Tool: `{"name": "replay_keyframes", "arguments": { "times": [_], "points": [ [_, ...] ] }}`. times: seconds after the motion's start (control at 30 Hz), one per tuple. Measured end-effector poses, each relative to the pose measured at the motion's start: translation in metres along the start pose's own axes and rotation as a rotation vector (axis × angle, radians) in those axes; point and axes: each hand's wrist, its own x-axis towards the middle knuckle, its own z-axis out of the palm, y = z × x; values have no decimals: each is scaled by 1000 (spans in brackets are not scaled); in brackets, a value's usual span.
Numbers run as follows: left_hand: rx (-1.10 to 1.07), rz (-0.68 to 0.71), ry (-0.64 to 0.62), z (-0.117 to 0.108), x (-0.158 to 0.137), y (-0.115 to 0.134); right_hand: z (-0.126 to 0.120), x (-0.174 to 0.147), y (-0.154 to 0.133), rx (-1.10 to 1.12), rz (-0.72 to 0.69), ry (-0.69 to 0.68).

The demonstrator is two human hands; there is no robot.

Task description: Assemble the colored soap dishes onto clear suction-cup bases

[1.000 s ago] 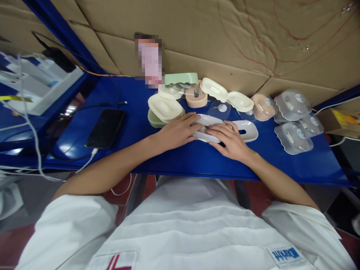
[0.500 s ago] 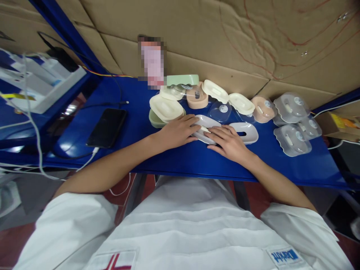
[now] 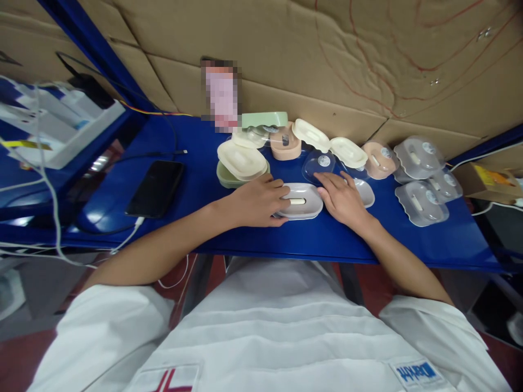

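A pale grey soap dish point(image 3: 312, 211) lies on the blue table in front of me, a white strip in its central slot. My left hand point(image 3: 261, 200) grips its left end, thumb at the near side and fingers over the rim. To the right, my right hand point(image 3: 342, 200) is off the dish, its fingers stretched out towards a clear lid point(image 3: 318, 165) with a round sticker. Whether the fingertips touch the lid I cannot tell. Partly hidden behind that hand is another pale grey dish piece point(image 3: 366, 192).
Cream dishes point(image 3: 243, 159), a peach soap box point(image 3: 286, 148) and a green tray point(image 3: 265, 118) line the cardboard wall. Several clear-lidded boxes point(image 3: 423, 202) sit at the right. A black phone point(image 3: 155, 188) with a cable lies left; a mosaic-blurred item point(image 3: 223, 95) leans behind.
My right hand has left the grey dish and moved right, towards the clear lid. The dish now lies a little nearer and level, with my left hand still on its left end.
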Motion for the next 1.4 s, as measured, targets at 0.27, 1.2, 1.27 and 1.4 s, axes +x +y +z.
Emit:
{"name": "replay_keyframes", "arguments": {
  "times": [0.27, 1.2, 1.27, 1.4],
  "points": [
    [-136, -37, -43, 0, -5, -5, 1, -3, 13, -159, 155, 95],
    [-392, -298, 39, 11, -6, -13, -21, -9, 29, 435, -144, -87],
    [-396, -293, 27, 15, -7, -14, -15, -11, 13, 414, -257, -144],
    [-407, -259, 2, 23, -9, -18, -5, -11, -6, 282, -361, -126]
  ]
}}
